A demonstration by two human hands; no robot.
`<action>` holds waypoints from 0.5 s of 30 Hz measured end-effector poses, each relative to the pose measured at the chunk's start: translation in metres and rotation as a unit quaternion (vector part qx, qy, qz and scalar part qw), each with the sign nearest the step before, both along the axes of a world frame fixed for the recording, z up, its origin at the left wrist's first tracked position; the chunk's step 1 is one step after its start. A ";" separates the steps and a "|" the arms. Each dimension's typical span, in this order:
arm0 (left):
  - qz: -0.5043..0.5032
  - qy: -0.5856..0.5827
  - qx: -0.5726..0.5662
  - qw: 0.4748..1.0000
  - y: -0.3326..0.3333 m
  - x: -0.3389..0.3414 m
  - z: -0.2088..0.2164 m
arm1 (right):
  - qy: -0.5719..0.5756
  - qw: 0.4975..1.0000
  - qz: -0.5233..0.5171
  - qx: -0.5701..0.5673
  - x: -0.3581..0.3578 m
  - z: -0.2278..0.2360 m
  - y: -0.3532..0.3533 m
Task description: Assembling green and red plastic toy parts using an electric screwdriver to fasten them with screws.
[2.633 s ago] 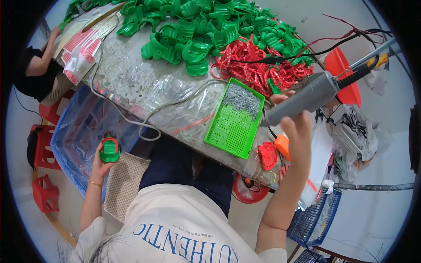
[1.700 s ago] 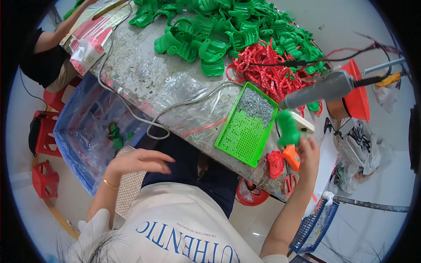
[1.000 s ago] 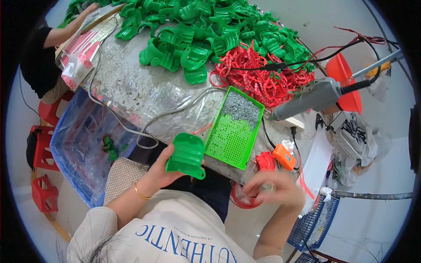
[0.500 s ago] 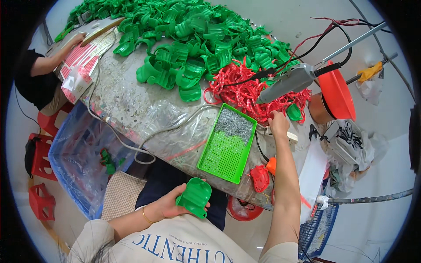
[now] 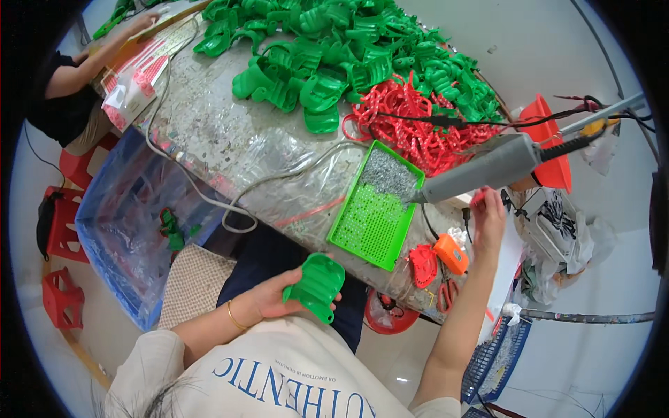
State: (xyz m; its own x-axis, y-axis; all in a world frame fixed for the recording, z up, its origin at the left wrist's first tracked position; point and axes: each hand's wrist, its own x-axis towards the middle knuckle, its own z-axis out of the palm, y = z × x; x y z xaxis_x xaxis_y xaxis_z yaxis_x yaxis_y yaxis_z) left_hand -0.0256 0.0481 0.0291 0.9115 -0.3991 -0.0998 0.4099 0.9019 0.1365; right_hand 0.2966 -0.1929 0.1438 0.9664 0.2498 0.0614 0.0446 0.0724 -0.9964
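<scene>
Above the table (image 5: 202, 104) hangs a tool (image 5: 481, 167), its tip by the tray (image 5: 385, 237). The left hand (image 5: 275, 289) grips the green piece (image 5: 320, 282) over the lap (image 5: 254, 268); whether the right hand (image 5: 490, 221) is closed, I cannot tell. If it bumps the tool, metal bits (image 5: 388, 173) may spill.

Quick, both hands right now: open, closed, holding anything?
Left hand: closed on a green piece.
Right hand: near the grey tool; whether it's closed on anything can't be told.
</scene>
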 end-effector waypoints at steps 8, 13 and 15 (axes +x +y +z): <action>0.042 0.007 0.077 0.996 0.014 0.004 0.011 | 0.059 0.986 -0.006 -0.154 -0.154 0.022 -0.014; 0.086 -0.058 0.126 0.987 -0.010 0.030 0.021 | -0.026 0.984 -0.009 -0.175 -0.209 0.021 0.037; 0.137 -0.081 0.159 0.974 -0.024 0.033 0.021 | -0.113 0.956 0.013 -0.269 -0.232 0.021 0.063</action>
State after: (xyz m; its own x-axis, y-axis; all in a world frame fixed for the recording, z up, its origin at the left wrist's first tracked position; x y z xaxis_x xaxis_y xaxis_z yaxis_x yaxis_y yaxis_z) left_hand 0.0069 0.0237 0.0505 0.9935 -0.1110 -0.0254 0.1099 0.8762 0.4692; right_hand 0.0641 -0.1301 0.1643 0.9368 0.3271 0.1243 0.2683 -0.4435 -0.8552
